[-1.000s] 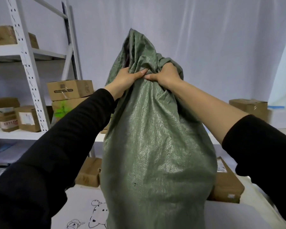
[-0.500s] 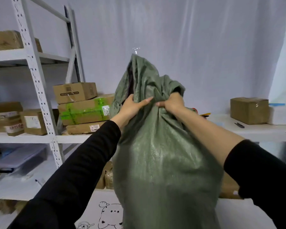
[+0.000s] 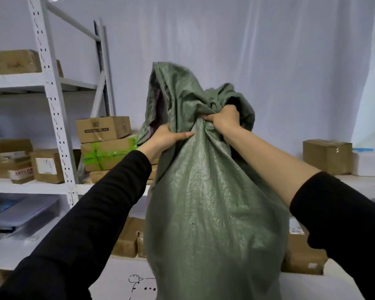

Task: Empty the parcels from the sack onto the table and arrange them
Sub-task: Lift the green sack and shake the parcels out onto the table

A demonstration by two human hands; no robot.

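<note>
A bulging green woven sack (image 3: 212, 217) stands upright in front of me and fills the middle of the view. My left hand (image 3: 167, 137) grips the gathered fabric on the left of its neck. Just above and to the right, my right hand (image 3: 224, 118) is clenched round the bunched neck. The loose top of the sack flops up above both hands. The parcels inside are hidden. The white table (image 3: 121, 276) with a cartoon drawing lies under the sack.
A white metal rack (image 3: 52, 109) at left holds cardboard boxes (image 3: 104, 128). Brown boxes (image 3: 128, 241) sit behind the sack at table level, one more box (image 3: 303, 254) at its right. A box (image 3: 327, 155) stands on a white ledge at right. A white curtain hangs behind.
The sack's neck and both hands have come lower in the view. My right hand has shifted up and right, apart from my left hand, gripping the neck tighter.
</note>
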